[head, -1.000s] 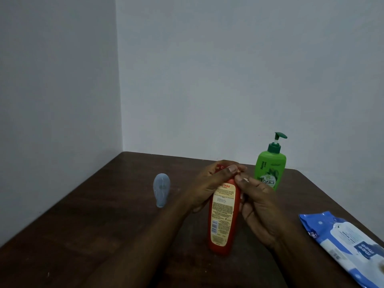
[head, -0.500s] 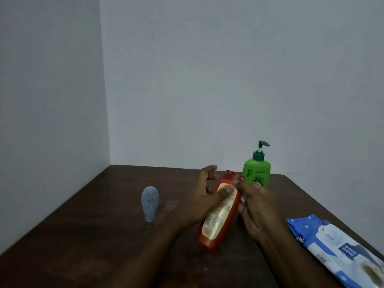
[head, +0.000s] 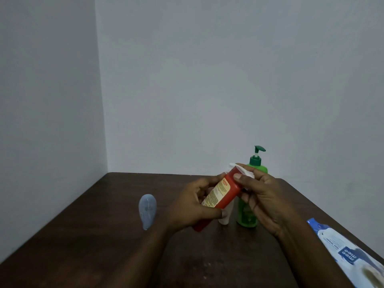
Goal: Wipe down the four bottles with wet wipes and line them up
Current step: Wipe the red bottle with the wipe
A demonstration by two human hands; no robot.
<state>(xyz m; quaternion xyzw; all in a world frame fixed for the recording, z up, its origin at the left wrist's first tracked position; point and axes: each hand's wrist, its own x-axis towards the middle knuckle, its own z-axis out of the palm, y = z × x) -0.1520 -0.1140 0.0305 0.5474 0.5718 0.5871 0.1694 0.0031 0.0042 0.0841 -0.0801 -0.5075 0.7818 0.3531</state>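
My left hand (head: 193, 206) grips a red bottle (head: 223, 195) with a yellow label, tilted up to the right and lifted off the brown table (head: 93, 246). My right hand (head: 261, 196) holds a white wet wipe (head: 242, 170) against the bottle's upper end, thumb on the red body. Behind my hands stands a green pump bottle (head: 252, 215), partly hidden. Only the bottom of a small whitish bottle (head: 225, 218) peeks out below the red one. A pale blue bottle (head: 147, 210) stands upside down on its cap at the left.
A blue and white wet-wipe pack (head: 345, 250) lies at the table's right edge. Grey walls meet in a corner behind the table's far edge.
The red bottle went from standing upright on the table to lifted and tilted in my left hand. My right hand moved up to its top end with the wipe.
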